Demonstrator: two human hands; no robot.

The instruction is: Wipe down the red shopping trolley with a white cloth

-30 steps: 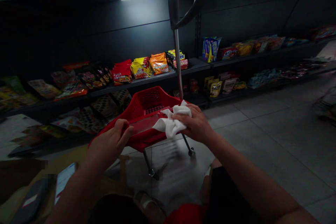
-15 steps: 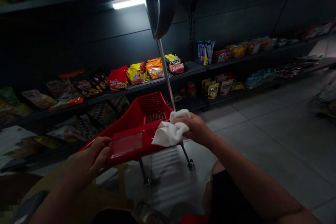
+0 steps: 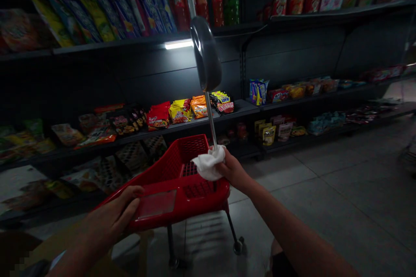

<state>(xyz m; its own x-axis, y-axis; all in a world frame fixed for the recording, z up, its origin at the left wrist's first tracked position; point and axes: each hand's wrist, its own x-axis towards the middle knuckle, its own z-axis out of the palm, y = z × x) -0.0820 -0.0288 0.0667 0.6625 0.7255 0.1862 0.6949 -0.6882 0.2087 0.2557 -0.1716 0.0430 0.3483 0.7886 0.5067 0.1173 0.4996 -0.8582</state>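
A red plastic shopping cart (image 3: 162, 218) stands before me, with a clear panel on its handle end. My left hand (image 3: 118, 212) grips the left end of that handle, fingers curled over the top. A white cloth (image 3: 209, 164) is bunched in my right hand (image 3: 232, 169), whose fingers are closed. The cloth is wrapped against the lower part of a thin metal pole (image 3: 211, 123), which rises from the cart's right side. A dark grey rounded piece (image 3: 206, 54) is fixed higher on the pole. The fingertips behind the cloth are hidden.
Dark shelves (image 3: 136, 45) run behind the cart. They carry noodle packs (image 3: 180, 111), snack bags (image 3: 123, 13), drink bottles (image 3: 217, 0) and red canisters (image 3: 295, 2). A strip light (image 3: 178, 44) glows under the upper shelf. Tiled floor (image 3: 312, 194) extends to the right.
My right hand has moved the cloth from the cart's handle edge to the pole's lower part. My view has tilted up, showing more upper shelf. The left hand stays on the handle.
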